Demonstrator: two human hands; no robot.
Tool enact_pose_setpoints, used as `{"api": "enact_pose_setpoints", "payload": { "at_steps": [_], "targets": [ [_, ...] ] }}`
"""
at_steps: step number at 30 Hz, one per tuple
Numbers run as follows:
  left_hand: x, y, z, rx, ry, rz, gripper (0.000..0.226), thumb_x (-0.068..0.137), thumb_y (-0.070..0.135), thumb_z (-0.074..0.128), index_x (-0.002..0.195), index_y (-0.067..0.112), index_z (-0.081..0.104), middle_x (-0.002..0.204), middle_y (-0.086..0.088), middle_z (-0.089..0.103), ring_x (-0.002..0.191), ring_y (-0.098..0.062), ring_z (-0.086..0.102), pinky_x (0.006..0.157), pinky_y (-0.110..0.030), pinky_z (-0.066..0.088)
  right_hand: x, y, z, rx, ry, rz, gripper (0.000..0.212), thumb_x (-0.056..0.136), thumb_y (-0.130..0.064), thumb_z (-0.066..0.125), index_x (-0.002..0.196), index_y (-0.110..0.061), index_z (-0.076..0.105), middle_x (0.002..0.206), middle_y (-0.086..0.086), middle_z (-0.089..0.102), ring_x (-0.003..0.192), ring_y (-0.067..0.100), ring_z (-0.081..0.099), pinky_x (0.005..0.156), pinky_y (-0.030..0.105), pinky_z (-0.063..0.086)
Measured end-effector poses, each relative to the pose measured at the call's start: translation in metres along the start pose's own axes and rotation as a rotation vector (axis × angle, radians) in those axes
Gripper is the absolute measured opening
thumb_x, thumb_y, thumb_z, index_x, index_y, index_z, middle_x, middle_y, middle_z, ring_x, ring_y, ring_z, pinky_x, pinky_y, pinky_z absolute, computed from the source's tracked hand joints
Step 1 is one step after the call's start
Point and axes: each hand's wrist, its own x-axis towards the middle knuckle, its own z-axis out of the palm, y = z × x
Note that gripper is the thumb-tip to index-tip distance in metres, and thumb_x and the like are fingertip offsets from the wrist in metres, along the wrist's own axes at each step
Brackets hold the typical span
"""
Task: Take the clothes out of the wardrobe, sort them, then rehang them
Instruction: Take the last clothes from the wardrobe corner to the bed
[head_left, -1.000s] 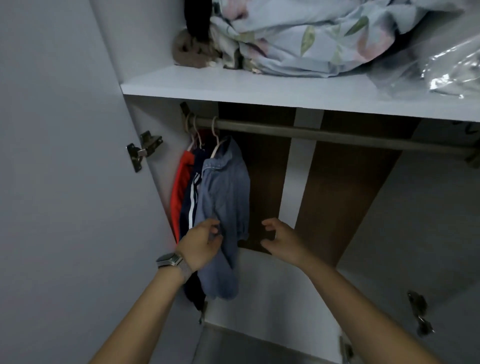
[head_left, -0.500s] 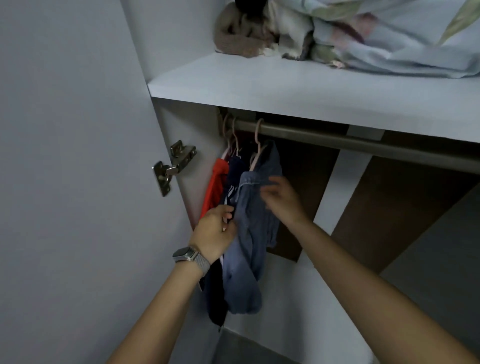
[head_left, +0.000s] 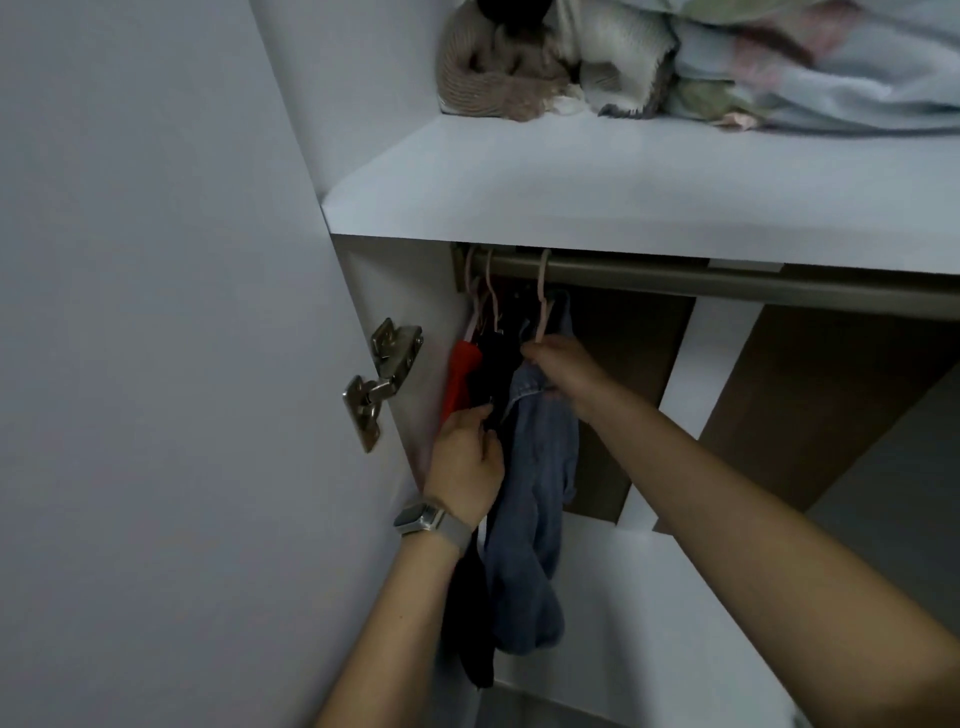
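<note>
Right hand (head_left: 563, 371) higher, beneath white shelf (head_left: 597, 202)

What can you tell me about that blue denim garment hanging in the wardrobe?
The denim garment is faded blue, soft and crumpled, with a stitched seam near its top. It hangs from a pale pink hanger hooked on the rail, rightmost of three garments, beside a dark one. Its lower end bunches into a rounded fold. The right hand grips its top by the hanger; the left hand touches its left edge.

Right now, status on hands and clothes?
Left hand grips dark garment. Right hand at denim garment's hanger. All still on rail.
</note>
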Motion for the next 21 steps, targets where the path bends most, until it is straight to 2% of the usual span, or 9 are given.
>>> {"api": "enact_pose_setpoints", "payload": {
  "at_steps": [2,6,8,10,12,14,16,19,21],
  "targets": [
    [0.007,0.003,0.005,0.024,0.065,-0.017,0.042,0.092,-0.001,0.042,0.134,0.004,0.046,0.132,-0.014,0.051,0.121,-0.024,0.049,0.098,-0.015,0.032,-0.002,-0.002,-0.003,0.062,0.04,0.036,0.01,0.096,-0.015,0.05,0.092,-0.01,0.058,0.082,0.006,0.058,0.072,0.013,0.054,0.059,0.021,0.044],
    [0.015,0.003,0.022,0.064,0.195,-0.076,0.047,0.087,-0.005,0.044,0.133,0.004,0.047,0.128,-0.017,0.055,0.117,-0.027,0.052,0.093,-0.016,0.033,-0.007,0.012,-0.021,0.158,0.174,-0.028,0.013,0.09,-0.013,0.059,0.1,-0.006,0.065,0.082,0.004,0.059,0.07,0.01,0.055,0.058,0.018,0.044],
    [0.017,0.003,0.031,0.088,0.217,-0.084,0.049,0.086,-0.002,0.047,0.134,0.003,0.046,0.126,-0.018,0.054,0.115,-0.029,0.052,0.095,-0.021,0.037,-0.013,0.015,-0.035,0.216,0.214,-0.054,0.006,0.088,-0.011,0.062,0.083,-0.01,0.066,0.075,0.003,0.059,0.066,0.011,0.055,0.058,0.018,0.045],
    [0.023,0.005,0.04,0.108,0.174,-0.129,0.05,0.088,0.005,0.051,0.137,0.002,0.041,0.127,-0.018,0.053,0.115,-0.031,0.053,0.093,-0.029,0.042,-0.02,0.015,-0.049,0.267,0.241,-0.086,0.013,0.086,-0.011,0.064,0.074,-0.01,0.062,0.073,0.005,0.06,0.066,0.013,0.055,0.058,0.018,0.045],
    [0.033,0.006,0.047,0.083,0.111,-0.193,0.046,0.09,0.015,0.053,0.133,0.003,0.042,0.123,-0.018,0.056,0.109,-0.033,0.056,0.085,-0.033,0.046,-0.027,0.013,-0.06,0.306,0.256,-0.11,0.008,0.083,-0.014,0.068,0.081,-0.008,0.064,0.078,0.008,0.06,0.07,0.017,0.056,0.063,0.022,0.044],
    [0.046,0.008,0.052,0.015,0.055,-0.268,0.037,0.091,0.018,0.053,0.123,0.002,0.047,0.117,-0.018,0.059,0.104,-0.034,0.059,0.076,-0.03,0.047,-0.035,0.011,-0.069,0.326,0.258,-0.12,0.011,0.082,-0.017,0.07,0.088,-0.009,0.065,0.079,0.008,0.061,0.071,0.017,0.057,0.065,0.023,0.045],
    [0.055,0.011,0.057,-0.071,0.023,-0.343,0.033,0.093,0.015,0.05,0.12,-0.002,0.048,0.115,-0.02,0.06,0.104,-0.034,0.059,0.071,-0.024,0.041,-0.045,0.011,-0.077,0.333,0.249,-0.122,0.011,0.082,-0.017,0.071,0.086,-0.008,0.066,0.073,0.006,0.061,0.065,0.011,0.058,0.059,0.018,0.046],
    [0.061,0.018,0.064,-0.184,-0.001,-0.306,0.032,0.095,0.011,0.044,0.126,0.0,0.047,0.116,-0.018,0.06,0.106,-0.032,0.058,0.079,-0.024,0.041,-0.057,0.018,-0.088,0.349,0.238,-0.14,0.01,0.083,-0.012,0.07,0.08,-0.004,0.065,0.066,0.006,0.061,0.056,0.007,0.058,0.053,0.014,0.046],
    [0.061,0.023,0.064,-0.263,0.002,-0.217,0.033,0.097,0.011,0.042,0.129,0.004,0.047,0.12,-0.014,0.059,0.109,-0.027,0.056,0.087,-0.023,0.042,-0.063,0.026,-0.096,0.338,0.252,-0.151,0.014,0.083,-0.011,0.07,0.088,0.001,0.066,0.074,0.013,0.06,0.065,0.017,0.058,0.061,0.021,0.047]
  ]
}}
